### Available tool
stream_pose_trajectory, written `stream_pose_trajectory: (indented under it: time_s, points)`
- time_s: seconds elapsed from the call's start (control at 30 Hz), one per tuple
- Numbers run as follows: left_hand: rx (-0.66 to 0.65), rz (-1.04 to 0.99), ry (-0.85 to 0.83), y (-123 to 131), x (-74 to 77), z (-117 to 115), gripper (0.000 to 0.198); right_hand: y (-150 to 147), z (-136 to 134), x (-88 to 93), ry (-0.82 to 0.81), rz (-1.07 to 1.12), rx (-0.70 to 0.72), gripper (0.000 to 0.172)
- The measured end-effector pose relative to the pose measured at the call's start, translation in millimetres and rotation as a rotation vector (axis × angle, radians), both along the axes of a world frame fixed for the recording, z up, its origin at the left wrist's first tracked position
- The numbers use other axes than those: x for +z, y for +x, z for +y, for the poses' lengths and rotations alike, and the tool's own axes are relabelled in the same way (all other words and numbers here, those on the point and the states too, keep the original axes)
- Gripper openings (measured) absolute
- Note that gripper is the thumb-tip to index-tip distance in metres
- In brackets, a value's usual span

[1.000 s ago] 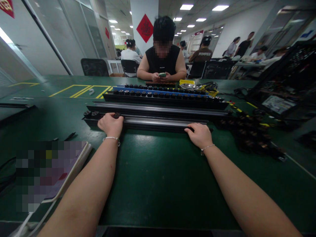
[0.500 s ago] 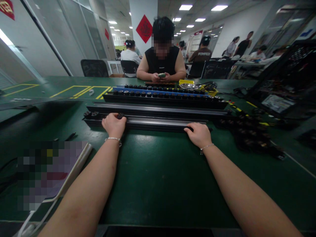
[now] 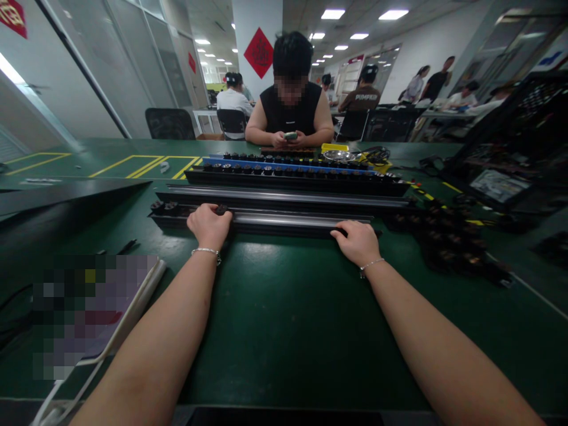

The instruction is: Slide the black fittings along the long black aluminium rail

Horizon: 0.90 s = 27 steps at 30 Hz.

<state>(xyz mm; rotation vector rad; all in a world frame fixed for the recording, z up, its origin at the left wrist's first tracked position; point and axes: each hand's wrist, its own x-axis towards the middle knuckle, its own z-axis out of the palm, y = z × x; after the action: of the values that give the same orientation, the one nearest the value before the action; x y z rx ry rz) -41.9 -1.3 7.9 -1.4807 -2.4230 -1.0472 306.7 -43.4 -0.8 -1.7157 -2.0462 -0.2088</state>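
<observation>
A long black channel rail [image 3: 284, 221] with a shiny inner face lies crosswise in front of me. Toward its left part, my left hand [image 3: 209, 227] has its fingers closed around a small black round part [image 3: 222, 209] at the rail, mostly covered by the fingers. My right hand [image 3: 358, 242] grips the rail close to its right end, thumb on the near side, the other fingers over the top. Two similar black round parts [image 3: 170, 206] sit in the rail's left end. Just behind runs a second black rail [image 3: 284, 195], parallel to the first.
Farther back, a black rail [image 3: 297, 182] and a blue strip [image 3: 213, 160] carry rows of round parts. Many loose black parts [image 3: 448, 231] lie at the right. A white-edged, blurred-out item [image 3: 155, 275] rests at left on the green table [image 3: 284, 331]. Opposite, a person [image 3: 290, 106] holds a phone.
My left hand has slid slightly to the right along the rail with the small round part. My right hand has stayed in place.
</observation>
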Motion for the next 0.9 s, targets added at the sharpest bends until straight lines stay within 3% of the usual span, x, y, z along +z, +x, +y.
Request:
stream_pose_trajectory:
  time_s: [0.9]
  points:
    - [-0.047, 0.027, -0.003, 10.4, 1.6, -1.5, 0.035, 0.4, 1.1, -0.2, -0.007, -0.017, -0.003, 0.024]
